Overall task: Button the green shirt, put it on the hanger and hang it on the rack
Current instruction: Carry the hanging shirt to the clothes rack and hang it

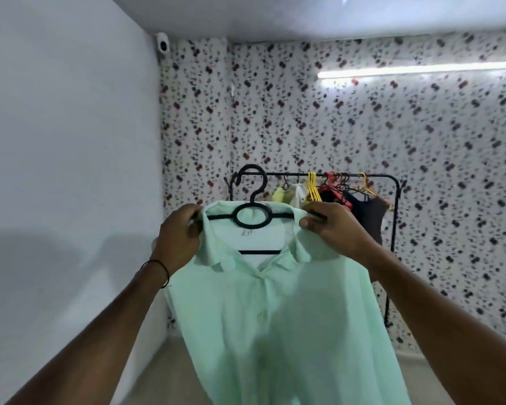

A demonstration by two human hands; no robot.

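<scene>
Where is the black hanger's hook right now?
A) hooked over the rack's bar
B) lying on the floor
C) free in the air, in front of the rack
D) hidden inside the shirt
C: the black hanger sits inside the green shirt, held up by the left hand and right hand, its hook short of the rack.

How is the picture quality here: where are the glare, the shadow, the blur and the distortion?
Head view: the tube light on the patterned wall glares white; a soft grey shadow lies on the plain left wall; the wide lens bends the wall edges; the green shirt is slightly soft, and the clothes on the rack are blurred.
</scene>
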